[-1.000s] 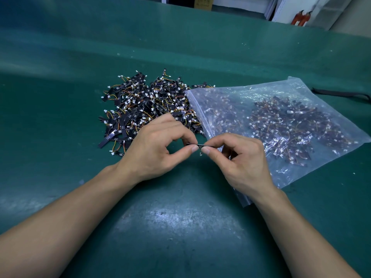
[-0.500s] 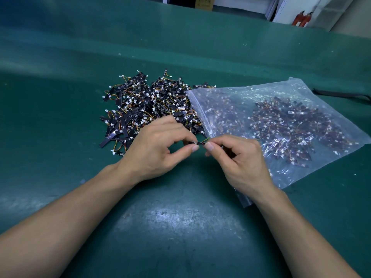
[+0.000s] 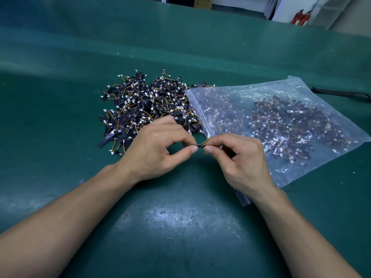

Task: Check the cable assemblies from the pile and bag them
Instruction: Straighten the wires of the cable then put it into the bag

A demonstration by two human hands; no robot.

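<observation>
Hands: left hand (image 3: 158, 149), right hand (image 3: 241, 159) both pinch one cable assembly (image 3: 197, 145).
Change: wires (image 3: 206, 140) now curl upward; check ongoing, bag (image 3: 281, 93) waits.

Single cam, head-mounted, wide-angle. Faces fwd + down onto green table (image 3: 60, 127), close range. My forearms enter from bottom corners; left hand (image 3: 156, 151) and right hand (image 3: 245, 161) meet mid-frame on one cable assembly (image 3: 198, 145). Far table edge curves across top; strip of room bkgd beyond it.
</observation>
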